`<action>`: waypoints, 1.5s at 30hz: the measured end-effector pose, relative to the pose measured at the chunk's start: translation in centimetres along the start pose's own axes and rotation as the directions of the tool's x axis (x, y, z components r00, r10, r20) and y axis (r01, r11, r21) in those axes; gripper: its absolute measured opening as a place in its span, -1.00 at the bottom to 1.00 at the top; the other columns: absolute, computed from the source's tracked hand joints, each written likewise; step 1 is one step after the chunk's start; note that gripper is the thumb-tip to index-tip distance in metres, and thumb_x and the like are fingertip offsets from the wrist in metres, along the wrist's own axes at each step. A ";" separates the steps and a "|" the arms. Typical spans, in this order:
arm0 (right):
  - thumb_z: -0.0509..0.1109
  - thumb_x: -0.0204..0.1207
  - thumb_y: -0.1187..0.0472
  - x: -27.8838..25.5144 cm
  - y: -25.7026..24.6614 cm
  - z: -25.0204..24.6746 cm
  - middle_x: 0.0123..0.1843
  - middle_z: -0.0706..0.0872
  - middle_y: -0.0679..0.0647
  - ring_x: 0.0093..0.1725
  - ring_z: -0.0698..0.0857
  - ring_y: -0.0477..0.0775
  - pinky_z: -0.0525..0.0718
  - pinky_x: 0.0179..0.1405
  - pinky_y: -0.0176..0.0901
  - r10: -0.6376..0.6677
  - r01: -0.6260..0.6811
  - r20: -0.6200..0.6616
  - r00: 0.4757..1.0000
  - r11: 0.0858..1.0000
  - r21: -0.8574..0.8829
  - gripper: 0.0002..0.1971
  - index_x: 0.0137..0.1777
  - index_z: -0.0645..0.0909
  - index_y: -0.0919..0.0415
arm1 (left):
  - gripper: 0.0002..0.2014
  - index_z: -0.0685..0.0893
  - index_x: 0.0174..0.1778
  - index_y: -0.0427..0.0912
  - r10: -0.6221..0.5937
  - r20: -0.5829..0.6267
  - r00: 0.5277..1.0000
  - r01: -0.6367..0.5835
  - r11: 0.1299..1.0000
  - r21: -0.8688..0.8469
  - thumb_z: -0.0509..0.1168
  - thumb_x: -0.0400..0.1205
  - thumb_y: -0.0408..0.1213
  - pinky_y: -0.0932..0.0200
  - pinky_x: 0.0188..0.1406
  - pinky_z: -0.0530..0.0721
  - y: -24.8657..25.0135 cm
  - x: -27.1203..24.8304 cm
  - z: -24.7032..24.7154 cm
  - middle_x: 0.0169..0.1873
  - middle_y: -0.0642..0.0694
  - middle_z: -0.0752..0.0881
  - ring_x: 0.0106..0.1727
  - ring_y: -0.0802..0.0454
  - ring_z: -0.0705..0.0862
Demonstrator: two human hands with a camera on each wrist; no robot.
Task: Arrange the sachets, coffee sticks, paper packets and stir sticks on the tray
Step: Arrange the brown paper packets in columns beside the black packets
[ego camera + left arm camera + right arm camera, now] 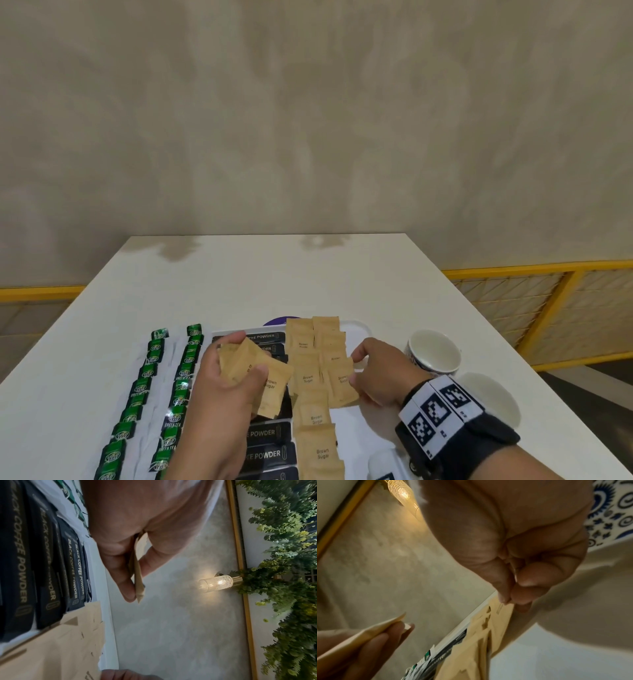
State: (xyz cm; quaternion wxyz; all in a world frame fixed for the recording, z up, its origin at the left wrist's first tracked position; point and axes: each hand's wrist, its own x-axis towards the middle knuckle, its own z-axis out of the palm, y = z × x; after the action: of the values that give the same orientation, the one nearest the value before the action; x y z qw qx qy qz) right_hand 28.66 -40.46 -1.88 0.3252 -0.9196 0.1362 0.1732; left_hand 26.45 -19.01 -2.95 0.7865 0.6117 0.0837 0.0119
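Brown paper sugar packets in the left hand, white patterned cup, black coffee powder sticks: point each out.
Brown paper sugar packets in the left hand [246,368]: head view, face of the fanned bunch.
White patterned cup [434,349]: head view, inside wall.
Black coffee powder sticks [20,566]: left wrist view, printed face of one stick.

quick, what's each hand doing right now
Left hand: holding a bunch of brown sugar packets.
Right hand: pinching the edge of a laid brown sugar packet.

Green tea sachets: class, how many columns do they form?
2. One column at the far left, the other just right of it, beside the black coffee sticks. Both run past the bottom edge.
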 end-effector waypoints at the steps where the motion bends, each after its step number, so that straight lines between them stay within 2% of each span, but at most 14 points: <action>1: 0.33 0.58 0.22 0.1 0.0 0.1 -0.04 0.62 0.03 -0.18 0.60 -0.01 0.59 -0.20 -0.27 0.010 -0.010 0.024 1.000 1.000 -0.003 -0.78 0.16 0.41 0.00 | -0.54 0.66 0.02 0.18 -0.004 0.007 1.000 0.004 1.000 0.000 0.35 0.55 -0.59 -0.35 0.08 0.71 0.0 0.0 0.1 -0.01 -0.24 0.75 -0.11 -0.26 0.75; 3: 0.32 0.59 0.25 0.2 -0.1 0.1 -0.05 0.63 0.05 -0.25 0.59 -0.02 0.58 -0.28 -0.28 0.035 -0.035 0.050 0.998 0.999 -0.006 -0.73 0.20 0.37 0.01 | -0.55 0.65 0.04 0.13 -0.011 0.020 1.000 0.011 1.000 -0.013 0.34 0.55 -0.61 -0.35 0.09 0.69 0.1 -0.1 0.3 -0.04 -0.25 0.75 -0.11 -0.25 0.74; 9: 0.31 0.56 0.27 0.4 0.2 -0.1 0.09 0.68 0.07 -0.10 0.61 0.05 0.62 -0.15 -0.23 0.071 -0.069 0.052 0.996 0.997 -0.042 -0.63 0.32 0.34 0.03 | -0.55 0.64 0.06 0.08 -0.033 0.032 0.999 0.034 0.999 -0.017 0.32 0.55 -0.65 -0.36 0.04 0.66 0.1 -0.3 0.5 -0.05 -0.27 0.74 -0.12 -0.27 0.73; 11: 0.28 0.58 0.27 0.2 0.0 -0.1 0.11 0.71 0.09 -0.16 0.64 0.03 0.61 -0.25 -0.26 0.068 -0.066 0.057 0.996 0.997 -0.026 -0.66 0.30 0.33 0.03 | -0.55 0.63 0.09 0.05 -0.045 0.040 0.998 0.046 0.999 -0.028 0.32 0.55 -0.65 -0.33 -0.01 0.67 0.1 -0.3 0.6 -0.09 -0.26 0.73 -0.16 -0.26 0.72; 14: 0.20 0.61 0.26 -0.3 -0.3 -0.3 -0.08 0.68 0.02 -0.29 0.62 -0.04 0.52 -0.44 -0.31 0.025 -0.024 0.050 0.998 1.000 -0.017 -0.74 0.24 0.32 0.02 | -0.56 0.61 0.13 0.01 -0.059 0.044 0.997 0.062 0.996 -0.057 0.31 0.56 -0.66 -0.30 -0.03 0.67 0.1 -0.4 0.8 -0.11 -0.26 0.72 -0.18 -0.27 0.71; 17: 0.17 0.67 0.16 -1.7 -0.8 -0.6 -0.09 0.64 -0.01 -0.25 0.62 -0.05 0.53 -0.39 -0.30 -0.095 0.096 -0.021 0.995 0.995 0.007 -0.87 0.18 0.39 0.00 | -0.56 0.60 0.12 -0.02 -0.078 0.050 0.996 0.083 0.990 -0.112 0.30 0.55 -0.68 -0.11 -0.25 0.72 0.1 -0.5 1.0 -0.14 -0.26 0.71 -0.24 -0.23 0.70; 20: 0.19 0.69 0.08 -3.8 -1.7 -0.8 -0.09 0.75 0.06 -0.33 0.67 -0.05 0.60 -0.37 -0.27 -0.194 0.184 0.011 0.981 0.946 0.268 -0.88 0.08 0.53 0.06 | -0.54 0.60 0.10 -0.03 -0.085 0.073 0.994 0.096 0.984 -0.153 0.33 0.51 -0.71 0.01 -0.46 0.77 -0.1 -0.6 1.4 -0.13 -0.27 0.71 -0.23 -0.22 0.72; 24: 0.39 0.62 0.16 -5.4 -2.2 -0.7 -0.18 0.75 0.14 -0.30 0.71 0.05 0.67 -0.29 -0.16 -0.296 0.198 0.096 0.950 0.813 0.548 -0.88 0.08 0.60 0.17 | -0.46 0.68 -0.02 0.16 -0.003 0.050 0.999 0.009 0.993 -0.120 0.52 0.19 -0.48 -0.19 -0.21 0.76 -0.5 -1.1 2.3 -0.12 -0.25 0.76 -0.14 -0.25 0.75; 28: 0.59 0.43 0.26 -6.0 -1.9 0.0 -0.31 0.60 0.14 -0.34 0.71 0.12 0.68 -0.34 -0.17 -0.289 0.218 0.045 0.956 0.806 0.550 -0.70 0.11 0.60 0.16 | -0.48 0.69 -0.11 0.26 0.062 0.064 0.996 -0.061 0.998 -0.021 0.55 0.10 -0.34 -0.30 -0.05 0.75 -0.6 -1.9 3.1 -0.17 -0.11 0.82 -0.13 -0.19 0.79; 31: 0.58 0.41 0.32 -6.4 -1.4 0.3 -0.33 0.62 0.18 -0.34 0.72 0.14 0.68 -0.33 -0.13 -0.272 0.227 -0.007 0.962 0.792 0.567 -0.74 0.06 0.64 0.20 | -0.50 0.71 -0.09 0.20 0.036 0.093 0.995 -0.030 0.997 -0.072 0.58 0.06 -0.24 -0.46 0.03 0.69 -0.5 -2.4 3.6 -0.19 -0.10 0.84 -0.11 -0.24 0.79; 33: 0.54 0.45 0.38 -6.6 -1.0 0.1 -0.37 0.68 0.13 -0.34 0.73 0.13 0.70 -0.33 -0.13 -0.255 0.227 -0.044 0.966 0.756 0.614 -0.80 0.05 0.66 0.25 | -0.62 0.72 -0.12 0.17 0.006 0.095 0.995 0.005 0.994 -0.108 0.53 0.21 -0.31 -0.46 0.07 0.68 -0.5 -2.1 3.7 -0.25 -0.03 0.83 -0.13 -0.25 0.76; 35: 0.50 0.49 0.41 -6.8 -0.8 -0.1 -0.35 0.72 0.11 -0.37 0.74 0.07 0.70 -0.34 -0.18 -0.239 0.223 -0.062 0.969 0.737 0.638 -0.83 0.05 0.66 0.27 | -0.65 0.71 -0.08 0.10 -0.036 0.092 0.995 0.047 0.990 -0.131 0.43 0.46 -0.52 -0.28 -0.04 0.74 -0.7 -1.9 3.5 -0.29 -0.04 0.81 -0.16 -0.22 0.73; 41: 0.33 0.58 0.32 -6.6 0.4 -0.4 -0.23 0.70 0.12 -0.42 0.70 0.05 0.78 -0.11 0.09 -0.133 0.191 -0.156 0.979 0.872 0.451 -0.87 0.01 0.61 0.05 | -0.58 0.59 0.02 0.01 -0.096 0.095 0.991 0.112 0.976 -0.187 0.17 0.62 -0.69 0.00 -0.44 0.80 -0.1 -1.9 3.3 -0.23 -0.30 0.77 -0.24 -0.35 0.80; 45: 0.32 0.55 0.37 -5.8 1.7 -0.8 -0.13 0.58 -0.05 -0.23 0.59 -0.12 0.62 -0.18 -0.31 -0.094 0.101 -0.093 0.991 0.992 0.070 -0.62 0.16 0.46 -0.16 | -0.58 0.53 0.03 -0.05 -0.109 0.102 0.989 0.130 0.963 -0.235 0.01 0.66 -0.70 0.10 -0.58 0.76 0.5 -1.8 3.0 -0.16 -0.41 0.68 -0.24 -0.34 0.76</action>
State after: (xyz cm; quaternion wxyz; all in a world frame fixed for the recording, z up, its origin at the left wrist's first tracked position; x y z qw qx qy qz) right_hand 23.04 -41.48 0.15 0.3610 -0.9192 0.1118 0.1104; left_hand 25.16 -22.03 -1.53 0.8571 0.5055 0.0837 -0.0527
